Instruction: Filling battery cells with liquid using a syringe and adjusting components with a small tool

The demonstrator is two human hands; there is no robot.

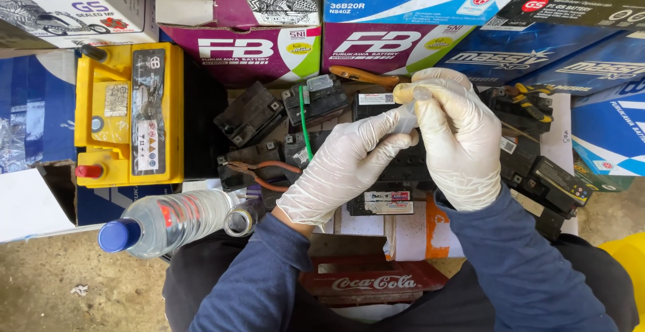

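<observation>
Both gloved hands meet above the small black batteries (pixel 316 104): the right hand (pixel 457 140) pinches a small pale object (pixel 403 93), the left hand (pixel 349 164) pinches something at its underside; pliers (pixel 259 171) lie unused, work appears mid-course.

One head-worn camera looks steeply down from close above the person's lap and gloved hands, facing forward over small black batteries (pixel 316 104) toward stacked cartons (pixel 248 43) along the far side.
</observation>
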